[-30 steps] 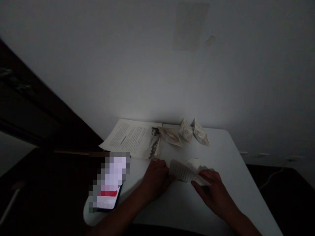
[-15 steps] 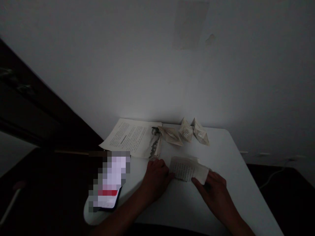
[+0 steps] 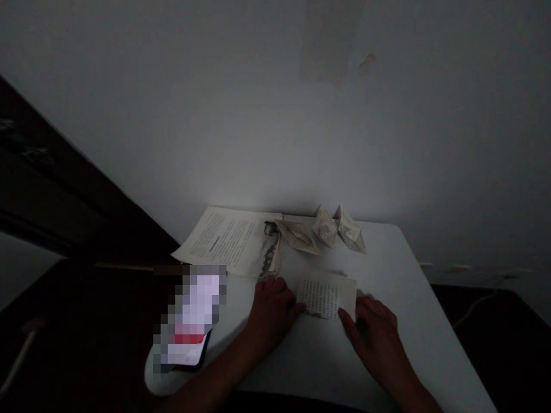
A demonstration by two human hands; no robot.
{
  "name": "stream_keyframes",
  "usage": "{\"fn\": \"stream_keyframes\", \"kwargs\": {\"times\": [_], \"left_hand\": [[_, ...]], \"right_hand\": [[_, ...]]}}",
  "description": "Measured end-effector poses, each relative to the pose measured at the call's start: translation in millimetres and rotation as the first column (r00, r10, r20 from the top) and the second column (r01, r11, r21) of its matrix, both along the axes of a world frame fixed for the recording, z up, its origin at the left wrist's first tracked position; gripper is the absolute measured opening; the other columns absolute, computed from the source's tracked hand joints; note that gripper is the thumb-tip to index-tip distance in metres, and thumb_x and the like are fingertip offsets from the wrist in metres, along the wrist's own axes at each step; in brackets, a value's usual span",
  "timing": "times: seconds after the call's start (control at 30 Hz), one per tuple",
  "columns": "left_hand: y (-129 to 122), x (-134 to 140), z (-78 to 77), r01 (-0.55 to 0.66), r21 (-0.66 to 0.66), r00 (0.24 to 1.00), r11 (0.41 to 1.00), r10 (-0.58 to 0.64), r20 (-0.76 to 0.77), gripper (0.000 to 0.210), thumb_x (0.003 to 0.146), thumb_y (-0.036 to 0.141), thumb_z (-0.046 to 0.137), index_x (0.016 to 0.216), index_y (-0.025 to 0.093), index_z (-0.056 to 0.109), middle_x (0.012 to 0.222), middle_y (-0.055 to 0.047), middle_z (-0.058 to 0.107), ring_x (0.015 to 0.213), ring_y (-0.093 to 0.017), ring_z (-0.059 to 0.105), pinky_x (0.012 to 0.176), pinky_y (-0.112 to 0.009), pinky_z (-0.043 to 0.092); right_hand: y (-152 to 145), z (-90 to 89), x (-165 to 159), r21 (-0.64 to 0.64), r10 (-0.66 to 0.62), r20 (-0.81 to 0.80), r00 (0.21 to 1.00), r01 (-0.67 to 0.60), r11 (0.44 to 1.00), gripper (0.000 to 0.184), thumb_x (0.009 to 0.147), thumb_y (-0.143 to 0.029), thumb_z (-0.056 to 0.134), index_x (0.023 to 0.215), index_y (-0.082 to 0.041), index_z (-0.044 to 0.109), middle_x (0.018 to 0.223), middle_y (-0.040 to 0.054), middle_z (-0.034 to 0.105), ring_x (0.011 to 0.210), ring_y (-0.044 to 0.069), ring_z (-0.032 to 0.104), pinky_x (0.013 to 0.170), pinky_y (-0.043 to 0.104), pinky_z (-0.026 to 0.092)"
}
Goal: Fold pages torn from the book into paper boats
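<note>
A folded sheet of printed paper [image 3: 325,293] lies on the white table in front of me. My left hand [image 3: 275,304] has its fingers curled, and its thumb presses the sheet's lower left corner. At the opposite side, my right hand [image 3: 374,324] pinches the right edge, thumb on top and fingers behind the edge. Beyond the sheet stand folded paper boats: one [image 3: 299,236] beside the book, another [image 3: 325,226] in the middle and a third [image 3: 350,230] on the right.
An open book [image 3: 226,238] with a dark picture lies at the table's back left. A phone [image 3: 193,321] with a lit, blurred screen sits at the left edge of the white table [image 3: 413,321]. A wall [image 3: 275,132] rises directly behind; a cable runs along the floor at right.
The right part of the folded sheet, raised and slanting before, now lies flatter, its right edge straighter. My right hand has shifted very slightly; my left hand stays nearly in place.
</note>
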State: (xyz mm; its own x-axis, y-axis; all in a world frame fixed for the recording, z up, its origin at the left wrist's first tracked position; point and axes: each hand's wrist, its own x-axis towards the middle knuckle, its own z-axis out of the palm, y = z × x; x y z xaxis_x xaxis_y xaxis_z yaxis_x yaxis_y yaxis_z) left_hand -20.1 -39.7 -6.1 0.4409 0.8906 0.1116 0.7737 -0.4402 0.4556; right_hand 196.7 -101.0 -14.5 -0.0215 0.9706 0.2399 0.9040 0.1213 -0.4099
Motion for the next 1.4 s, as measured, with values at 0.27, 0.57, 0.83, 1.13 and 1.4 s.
{"fn": "stream_keyframes", "kwargs": {"times": [0.27,0.57,0.83,1.13,1.4], "left_hand": [[0,0,-2.7,-0.012,0.012,1.0,1.0,0.012,0.021,0.018,0.077,0.035,0.065,0.07,0.018,0.063,0.08,-0.001,0.055,0.084,-0.02,0.05,0.078,-0.04,0.033],[-2,0,-4.1,-0.027,0.041,1.0,0.999,0.027,0.009,0.02,0.076,0.037,0.066,0.07,0.018,0.062,0.081,-0.001,0.056,0.086,-0.021,0.049,0.079,-0.04,0.033],[-6,-6,3.6,-0.025,-0.022,1.0,0.999,0.025,-0.005,0.012,0.077,0.031,0.064,0.075,0.019,0.063,0.084,-0.002,0.056,0.087,-0.021,0.05,0.079,-0.04,0.034],[-6,-11,1.0,-0.053,-0.026,0.998,0.998,0.053,0.03,0.011,0.075,0.028,0.067,0.078,0.02,0.061,0.086,-0.002,0.058,0.089,-0.022,0.051,0.08,-0.04,0.034],[-5,-8,-8.9,-0.03,0.113,1.0,0.993,0.029,0.011,0.01,0.083,0.027,0.058,0.078,0.02,0.063,0.08,-0.003,0.058,0.083,-0.021,0.05,0.076,-0.038,0.034]], "right_hand": [[1,-1.1,0,0.039,0.002,0.01,1.0,-0.002,0.999,0.028,0.087,-0.035,0.047,0.063,-0.022,0.042,0.073,0.0031,0.053,0.072,0.02,0.051,0.073,0.04,0.04],[2,-3.5,3,0.048,-0.011,0.036,0.999,0.009,0.999,0.027,0.086,-0.036,0.049,0.063,-0.021,0.045,0.083,0.0055,0.056,0.08,0.022,0.053,0.075,0.042,0.04],[5,-1.8,2,0.063,0.004,0.064,0.998,-0.008,0.998,0.028,0.085,-0.036,0.049,0.062,-0.021,0.045,0.082,0.005,0.057,0.078,0.022,0.054,0.073,0.041,0.041],[9,-4.1,5,0.071,0.025,0.071,0.997,-0.03,0.997,0.028,0.084,-0.037,0.051,0.062,-0.021,0.046,0.082,0.0045,0.057,0.077,0.021,0.054,0.073,0.039,0.041],[25,1.8,0,0.088,-0.069,0.139,0.988,0.057,0.995,0.022,0.083,-0.039,0.051,0.072,-0.02,0.051,0.08,0.006,0.057,0.077,0.024,0.054,0.073,0.041,0.039]]}}
